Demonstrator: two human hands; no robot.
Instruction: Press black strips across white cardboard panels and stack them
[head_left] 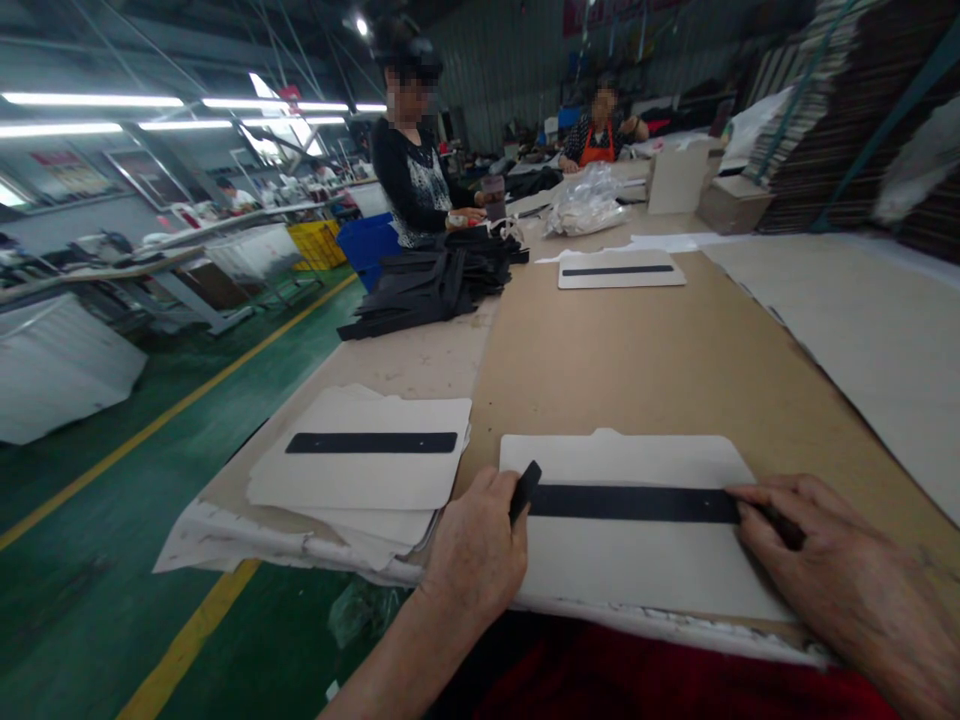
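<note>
A long black strip (634,503) lies across a pale, flat board (637,570) in front of me. My left hand (480,545) is closed at the strip's left side. A dark, round-cornered end sticks up between its thumb and fingers; it looks like the strip's own end bent upward. At the strip's right end, my right hand (817,560) pinches it between thumb and forefinger. Something dark shows under that hand's curled fingers, too shadowed to name. Left of the board, a pile of similar pale boards (360,485) has a black strip (371,443) flat on top.
Another pale board (621,280) with a strip lies farther up the brown table (592,370). Dark cut pieces (442,280) are heaped at the left edge, near a standing person (412,170). Another person (596,135) sits beyond a plastic bag (589,200). Stacked sheets (840,130) rise at right.
</note>
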